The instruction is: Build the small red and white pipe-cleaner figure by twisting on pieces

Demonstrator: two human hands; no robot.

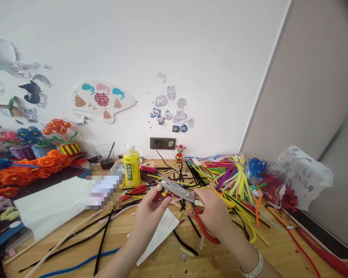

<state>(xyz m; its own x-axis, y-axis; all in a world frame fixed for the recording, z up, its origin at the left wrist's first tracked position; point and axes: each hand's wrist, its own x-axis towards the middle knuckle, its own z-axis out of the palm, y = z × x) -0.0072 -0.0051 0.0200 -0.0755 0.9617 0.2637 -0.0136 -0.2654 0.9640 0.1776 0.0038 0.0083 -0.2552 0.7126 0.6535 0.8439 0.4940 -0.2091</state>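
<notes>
Scissors with red handles point(178, 190) are in my right hand point(213, 210), its fingers through and around the handles. Their blades are a little apart and point left, over my left hand point(153, 206). A small red-and-cream fuzzy piece point(159, 195) is pinched between the fingers of my left hand, right beside the blade tips. Part of this piece hides behind the fingers and blades, so I cannot tell its full shape. A thin yellow strip point(153, 176) shows by the upper blade tip. Beneath the hands lies a white paper sheet point(159, 237).
A yellow drink bottle point(131, 166) and a cup of dark liquid point(106, 160) stand at the back. Coloured pipe cleaners point(237, 175) are heaped on the right, near a plastic bag point(304, 173). Orange fuzzy flowers point(31, 170) line the left. A small red figure point(179, 153) stands against the wall.
</notes>
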